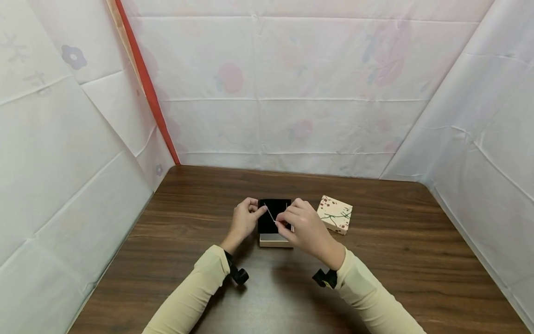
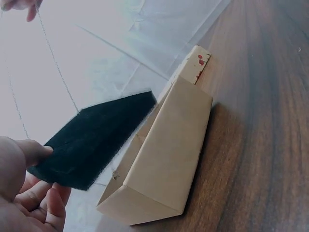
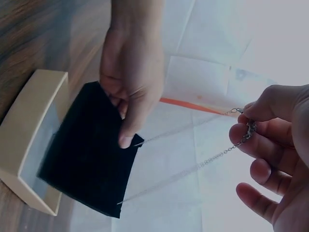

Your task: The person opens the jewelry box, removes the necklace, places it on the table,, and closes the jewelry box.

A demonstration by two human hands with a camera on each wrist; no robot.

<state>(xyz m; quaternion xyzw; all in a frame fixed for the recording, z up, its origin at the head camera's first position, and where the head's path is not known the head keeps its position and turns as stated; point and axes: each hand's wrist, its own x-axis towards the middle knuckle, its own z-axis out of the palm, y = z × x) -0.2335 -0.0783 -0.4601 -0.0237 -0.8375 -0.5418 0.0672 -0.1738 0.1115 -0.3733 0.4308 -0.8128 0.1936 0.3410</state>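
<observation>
Currently, necklace line: silver necklace stretched in two nearly straight strands, its length running from the black pad's far edge to the right hand.
Right grip: thumb and fingertips pinched together on the necklace's ends.
Left grip: left hand clamps the pad's left edge, thumb above, fingers beneath.
Pad position: tilted, above the lidless cream box.
Look: fine metal links; matte, fuzzy-edged pad.
Lid: flower-patterned, on the surface, right of the box.

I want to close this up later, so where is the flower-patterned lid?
In the head view, the flower-patterned lid lies on the table to the right of the open box, beside the right hand.
</observation>
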